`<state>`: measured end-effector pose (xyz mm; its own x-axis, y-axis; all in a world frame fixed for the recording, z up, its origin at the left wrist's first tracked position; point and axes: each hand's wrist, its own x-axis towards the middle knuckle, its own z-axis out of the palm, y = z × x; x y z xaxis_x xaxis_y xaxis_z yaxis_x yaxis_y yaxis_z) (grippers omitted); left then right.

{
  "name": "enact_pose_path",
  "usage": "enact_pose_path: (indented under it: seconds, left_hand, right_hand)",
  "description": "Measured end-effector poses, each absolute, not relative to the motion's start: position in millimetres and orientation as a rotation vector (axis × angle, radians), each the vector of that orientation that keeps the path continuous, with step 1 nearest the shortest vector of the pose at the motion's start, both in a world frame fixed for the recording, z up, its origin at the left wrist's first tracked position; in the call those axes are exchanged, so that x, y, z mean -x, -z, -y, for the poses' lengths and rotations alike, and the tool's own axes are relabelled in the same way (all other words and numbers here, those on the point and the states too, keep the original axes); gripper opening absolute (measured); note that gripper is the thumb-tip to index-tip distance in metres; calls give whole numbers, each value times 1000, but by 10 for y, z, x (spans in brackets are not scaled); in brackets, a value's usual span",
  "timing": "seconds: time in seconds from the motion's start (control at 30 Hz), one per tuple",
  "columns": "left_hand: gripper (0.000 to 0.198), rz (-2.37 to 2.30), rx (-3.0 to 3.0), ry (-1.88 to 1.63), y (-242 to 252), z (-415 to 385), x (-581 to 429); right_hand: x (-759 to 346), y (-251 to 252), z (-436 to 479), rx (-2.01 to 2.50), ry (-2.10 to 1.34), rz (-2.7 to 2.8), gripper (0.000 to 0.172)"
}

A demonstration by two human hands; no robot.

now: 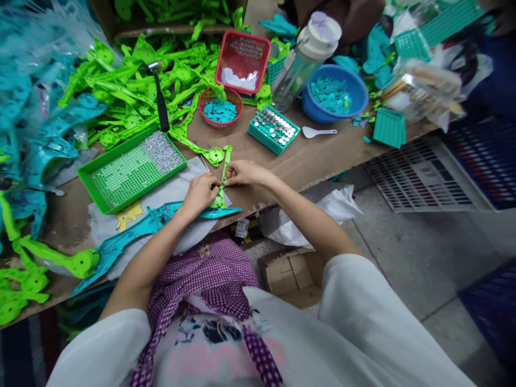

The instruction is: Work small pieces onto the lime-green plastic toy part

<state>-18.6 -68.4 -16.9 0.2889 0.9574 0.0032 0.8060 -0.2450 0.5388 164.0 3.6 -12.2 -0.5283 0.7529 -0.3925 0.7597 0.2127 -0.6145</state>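
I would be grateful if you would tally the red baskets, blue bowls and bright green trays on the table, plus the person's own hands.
Red baskets: 2 (larger basket, smaller basket)
Blue bowl: 1
Bright green tray: 1
Hands: 2 (left hand, right hand)
Total: 6

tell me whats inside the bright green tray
Small silver metal pieces lie heaped at the right end of the bright green tray; elsewhere its perforated floor shows. The floor under the heap and the lower pieces in it are covered and cannot be seen.
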Motion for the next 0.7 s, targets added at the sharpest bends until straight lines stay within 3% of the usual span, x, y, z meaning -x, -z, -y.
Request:
enact_pose_path:
  seconds: [0.13, 0.23, 0.37, 0.7]
  left_hand:
    - [30, -1560, -2084, -453, 153, 690, 190]
    - [29, -1561, -2077, -463, 149, 696, 198]
    - [26, -1594, -2055, -471, 113, 722, 219]
    - [26, -1621, -2046, -361, -51, 936, 129]
  right_hand:
    - [-1705, 262, 257, -1632, 1203, -2851, 33]
    - [-1706, 365, 457, -1601, 1007, -2998, 22]
    - [-1653, 380, 533, -1593, 879, -2954, 24]
    - [-1649, 332, 468, -1619, 1041, -2915, 16]
